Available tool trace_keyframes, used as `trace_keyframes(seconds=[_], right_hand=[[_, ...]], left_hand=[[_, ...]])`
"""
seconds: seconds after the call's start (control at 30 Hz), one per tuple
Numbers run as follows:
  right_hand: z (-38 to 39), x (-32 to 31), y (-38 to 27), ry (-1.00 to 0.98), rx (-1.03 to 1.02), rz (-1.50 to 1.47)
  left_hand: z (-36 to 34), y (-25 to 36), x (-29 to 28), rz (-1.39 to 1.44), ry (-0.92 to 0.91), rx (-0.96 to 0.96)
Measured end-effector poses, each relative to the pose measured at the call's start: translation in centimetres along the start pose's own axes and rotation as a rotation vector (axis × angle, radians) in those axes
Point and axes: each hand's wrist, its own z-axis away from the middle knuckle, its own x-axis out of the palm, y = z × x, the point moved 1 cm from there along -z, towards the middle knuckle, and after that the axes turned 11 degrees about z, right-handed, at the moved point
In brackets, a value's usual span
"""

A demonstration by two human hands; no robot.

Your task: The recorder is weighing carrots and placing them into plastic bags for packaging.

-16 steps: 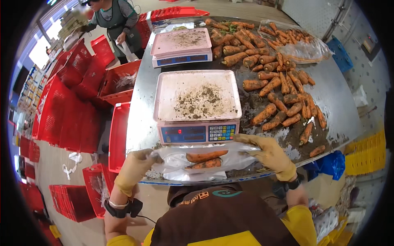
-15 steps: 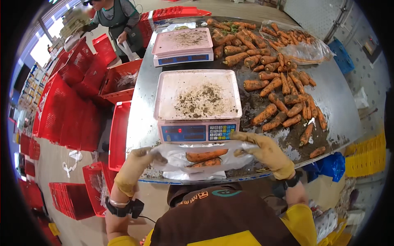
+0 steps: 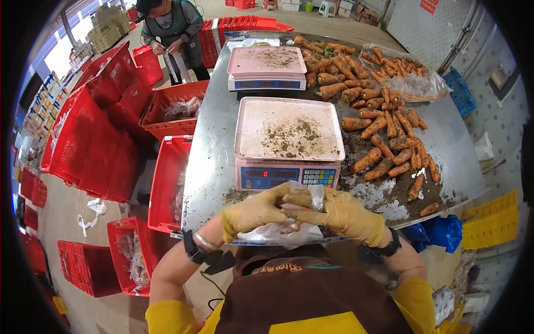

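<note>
My gloved left hand (image 3: 253,214) and gloved right hand (image 3: 353,216) meet at the table's near edge, fingers closed on a clear plastic bag (image 3: 293,238). Its top is bunched between them, and the carrots inside are mostly hidden by the gloves. Just beyond my hands stands a pink weighing scale (image 3: 256,119), its pan strewn with dirt. Loose, soil-covered carrots (image 3: 367,160) lie to the right of the scale. A thin white sheet of plastic (image 3: 258,234) lies under my hands.
A second scale (image 3: 267,61) stands behind the first. More carrots fill an open plastic bag (image 3: 414,86) at the far right of the metal table (image 3: 206,167). Red crates (image 3: 167,183) crowd the left side. A person (image 3: 172,33) works at the far left. Yellow crates (image 3: 492,222) stand at right.
My hands have come together from the bag's two ends, bunching it and covering the carrots. The other person has brought both hands together on a bag.
</note>
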Motion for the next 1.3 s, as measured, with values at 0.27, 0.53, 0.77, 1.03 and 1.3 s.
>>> trace_keyframes(seconds=[0.27,0.53,0.77,1.03,1.3], right_hand=[[2.0,4.6,2.2,-0.033,0.38,-0.433],[4.3,6.7,6.8,-0.082,0.638,-0.947],[8.6,7.9,8.3,-0.313,0.799,-1.073],[0.7,4.5,6.1,-0.163,0.455,-1.034],[1.5,5.2,5.4,-0.187,0.428,-0.601]], left_hand=[[-0.7,-3.2,-3.0,-0.391,0.287,0.004],[1.6,-5.4,-1.8,-0.59,0.05,-0.25],[3.6,-11.5,-7.8,0.423,0.326,0.215],[-1.8,-1.7,-0.7,-0.333,0.149,-0.001],[-3.1,-3.8,-3.4,-0.872,0.277,0.115]])
